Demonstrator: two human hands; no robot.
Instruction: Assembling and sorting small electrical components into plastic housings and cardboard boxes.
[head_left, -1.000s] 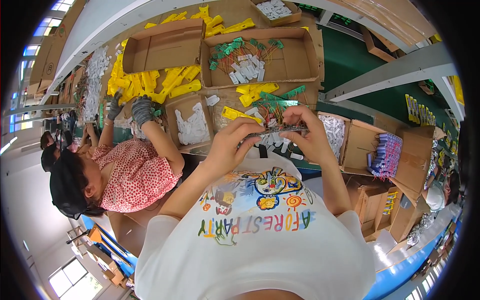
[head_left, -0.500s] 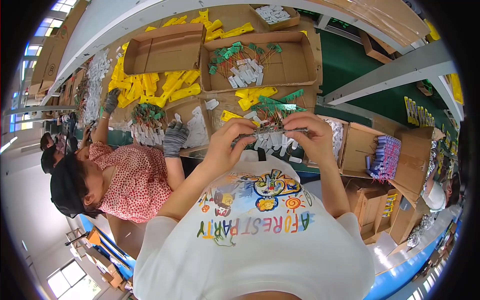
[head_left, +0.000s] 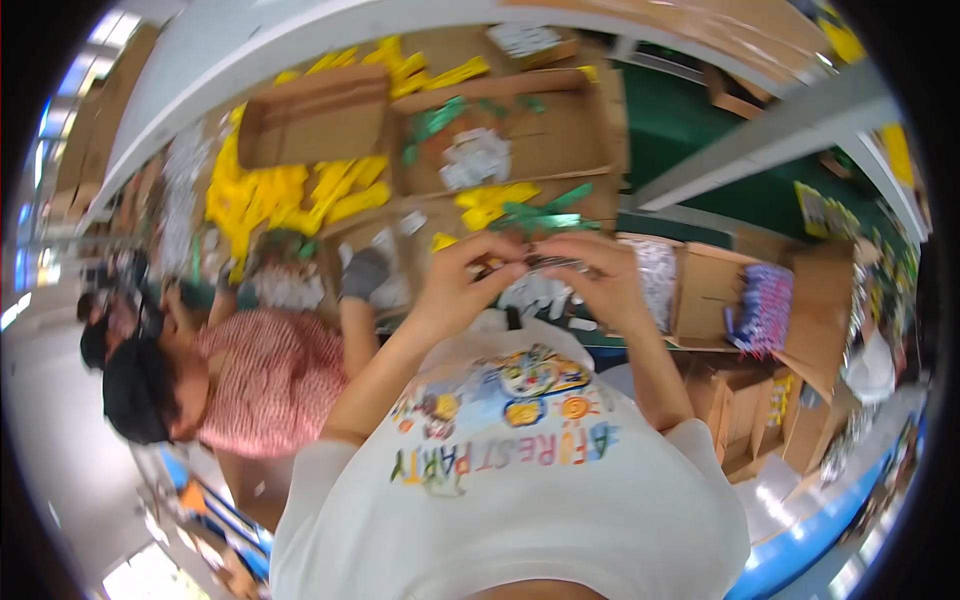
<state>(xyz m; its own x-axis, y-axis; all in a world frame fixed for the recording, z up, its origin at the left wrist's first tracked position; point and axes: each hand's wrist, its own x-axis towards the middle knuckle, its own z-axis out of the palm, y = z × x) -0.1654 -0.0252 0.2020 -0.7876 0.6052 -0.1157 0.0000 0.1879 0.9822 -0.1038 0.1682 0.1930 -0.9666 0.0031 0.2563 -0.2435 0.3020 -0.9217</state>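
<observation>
Jointly, left hand [head_left: 460, 287] and right hand [head_left: 604, 279] pinch a thin, dark, blurred strip [head_left: 552, 262] near the front edge of the desk [head_left: 436, 212]. Small white pieces [head_left: 533, 298] lie nearby.

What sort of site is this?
Likely a small-parts assembly workshop: heaped yellow pieces, a cardboard box of purple parts, and a co-worker's gloved hand nearby.

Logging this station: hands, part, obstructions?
Left hand and right hand pinching thin strip, details blurred. Green strips just beyond. Nothing seen blocking hands.
</observation>
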